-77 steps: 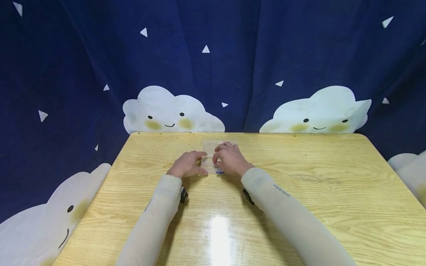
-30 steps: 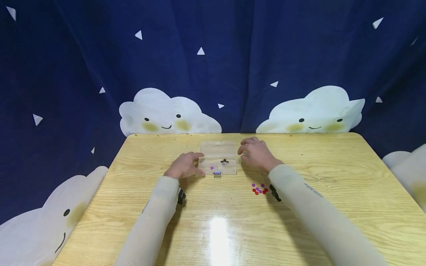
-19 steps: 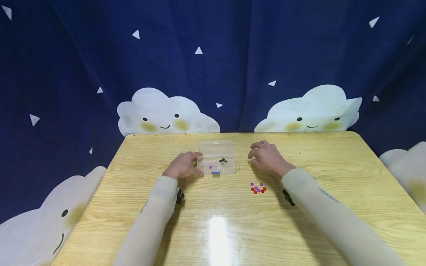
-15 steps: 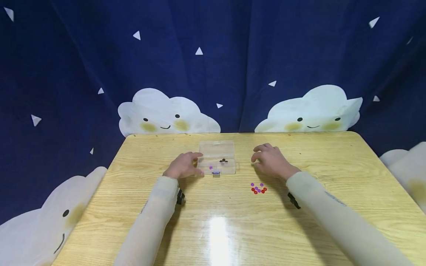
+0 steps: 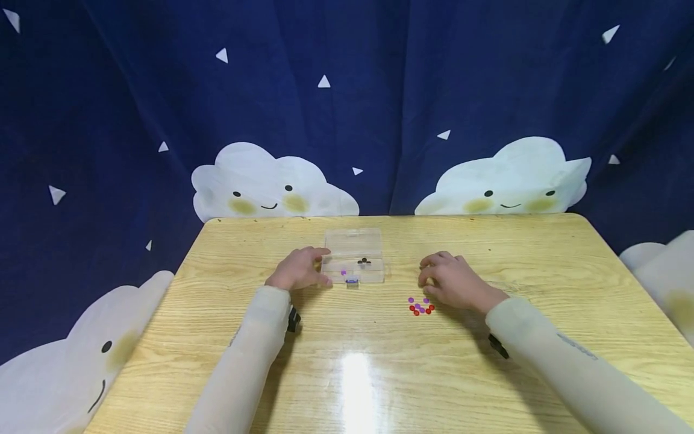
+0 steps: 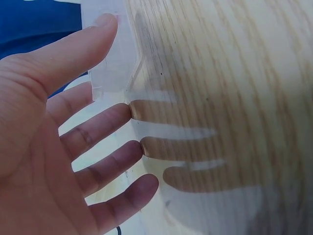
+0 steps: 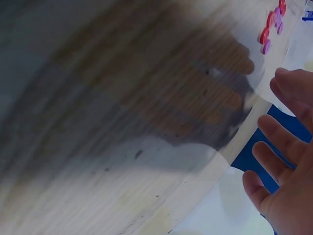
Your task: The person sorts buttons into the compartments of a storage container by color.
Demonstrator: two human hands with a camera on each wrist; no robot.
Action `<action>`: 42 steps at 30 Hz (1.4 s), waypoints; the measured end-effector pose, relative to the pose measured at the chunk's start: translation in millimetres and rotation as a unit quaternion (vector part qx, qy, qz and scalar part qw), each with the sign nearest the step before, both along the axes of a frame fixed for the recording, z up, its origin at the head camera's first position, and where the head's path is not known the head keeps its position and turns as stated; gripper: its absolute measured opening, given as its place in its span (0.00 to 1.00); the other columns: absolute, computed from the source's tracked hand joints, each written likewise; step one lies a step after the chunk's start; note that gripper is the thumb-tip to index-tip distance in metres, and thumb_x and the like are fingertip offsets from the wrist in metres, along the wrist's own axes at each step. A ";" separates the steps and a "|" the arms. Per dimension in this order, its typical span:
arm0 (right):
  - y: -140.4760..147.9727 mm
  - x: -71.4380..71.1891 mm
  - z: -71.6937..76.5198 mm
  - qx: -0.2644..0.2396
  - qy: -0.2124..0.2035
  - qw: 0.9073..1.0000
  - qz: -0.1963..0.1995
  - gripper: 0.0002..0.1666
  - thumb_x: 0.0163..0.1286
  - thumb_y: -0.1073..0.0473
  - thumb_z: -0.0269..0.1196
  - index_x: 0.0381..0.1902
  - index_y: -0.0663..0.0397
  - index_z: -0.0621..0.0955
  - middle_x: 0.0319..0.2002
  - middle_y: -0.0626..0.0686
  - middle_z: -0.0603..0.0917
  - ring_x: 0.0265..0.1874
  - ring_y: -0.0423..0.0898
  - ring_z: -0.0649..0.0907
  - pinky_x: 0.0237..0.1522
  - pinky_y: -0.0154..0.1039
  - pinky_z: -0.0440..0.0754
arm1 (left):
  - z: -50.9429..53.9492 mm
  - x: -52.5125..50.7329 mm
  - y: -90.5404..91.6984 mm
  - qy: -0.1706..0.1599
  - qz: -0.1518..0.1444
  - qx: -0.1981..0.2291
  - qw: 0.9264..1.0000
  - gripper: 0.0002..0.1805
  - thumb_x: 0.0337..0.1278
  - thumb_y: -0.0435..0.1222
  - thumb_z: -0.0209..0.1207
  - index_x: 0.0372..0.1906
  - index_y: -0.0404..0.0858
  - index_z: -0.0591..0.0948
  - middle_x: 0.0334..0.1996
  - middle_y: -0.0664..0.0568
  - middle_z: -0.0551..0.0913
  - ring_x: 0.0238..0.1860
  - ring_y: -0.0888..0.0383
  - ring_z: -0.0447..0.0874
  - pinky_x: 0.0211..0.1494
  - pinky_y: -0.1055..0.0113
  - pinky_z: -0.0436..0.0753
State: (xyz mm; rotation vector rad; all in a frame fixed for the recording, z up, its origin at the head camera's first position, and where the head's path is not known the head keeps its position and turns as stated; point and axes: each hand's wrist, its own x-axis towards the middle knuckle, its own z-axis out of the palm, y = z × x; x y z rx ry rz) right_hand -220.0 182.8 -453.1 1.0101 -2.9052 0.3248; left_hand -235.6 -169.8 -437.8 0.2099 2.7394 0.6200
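Note:
A clear plastic box (image 5: 371, 276) stands with its lid (image 5: 353, 242) raised at the back; inside are a few black pieces (image 5: 364, 261) and a purple one (image 5: 343, 273). My left hand (image 5: 297, 269) is at the box's left side, thumb and fingers spread around that end; in the left wrist view the thumb lies over the clear box (image 6: 115, 58). My right hand (image 5: 454, 281), fingers loosely bent and holding nothing visible, is just above and right of several red and purple discs (image 5: 422, 310). Those discs (image 7: 264, 35) also show in the right wrist view.
The wooden table (image 5: 303, 386) extends in front of the box and to both sides. Behind its back edge hangs a dark blue curtain (image 5: 379, 108) with white clouds (image 5: 271, 181) and triangles.
My right hand has moved from over the box to the right and then nearer, beside the discs. The discs and the box's contents have come into view. My left hand has stayed by the box.

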 end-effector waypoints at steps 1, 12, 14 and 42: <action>0.7 1.8 0.2 0.002 -0.001 1.000 0.001 0.03 0.63 0.57 0.68 0.34 0.40 0.87 0.55 0.56 0.83 0.58 0.59 0.77 0.46 0.62 0.75 | 0.3 -0.3 0.1 -0.001 0.001 0.000 1.000 0.45 0.50 0.49 0.72 0.74 0.52 0.66 0.68 0.46 0.76 0.70 0.42 0.71 0.70 0.41 0.72; 6.6 15.2 1.3 0.008 0.027 0.999 0.021 0.02 0.60 0.56 0.71 0.30 0.39 0.88 0.52 0.54 0.85 0.54 0.57 0.80 0.47 0.61 0.77 | 1.5 -3.0 1.5 -0.006 0.003 -0.001 1.000 0.45 0.49 0.49 0.72 0.74 0.53 0.66 0.68 0.47 0.75 0.70 0.42 0.71 0.70 0.41 0.72; 7.6 17.5 0.9 0.007 0.030 0.999 0.019 0.03 0.60 0.56 0.71 0.30 0.38 0.88 0.52 0.54 0.85 0.54 0.57 0.80 0.46 0.61 0.78 | 2.0 -2.7 1.9 -0.006 0.001 -0.002 1.000 0.45 0.49 0.49 0.72 0.74 0.53 0.66 0.68 0.47 0.75 0.70 0.42 0.71 0.70 0.41 0.72; -7.6 30.1 -5.9 0.000 0.088 0.996 -0.024 0.11 0.54 0.64 0.72 0.19 0.42 0.88 0.46 0.51 0.88 0.49 0.55 0.80 0.43 0.56 0.78 | -2.3 -1.9 -0.9 -0.012 0.008 0.005 1.000 0.45 0.49 0.49 0.72 0.74 0.54 0.66 0.69 0.47 0.75 0.71 0.42 0.70 0.70 0.40 0.71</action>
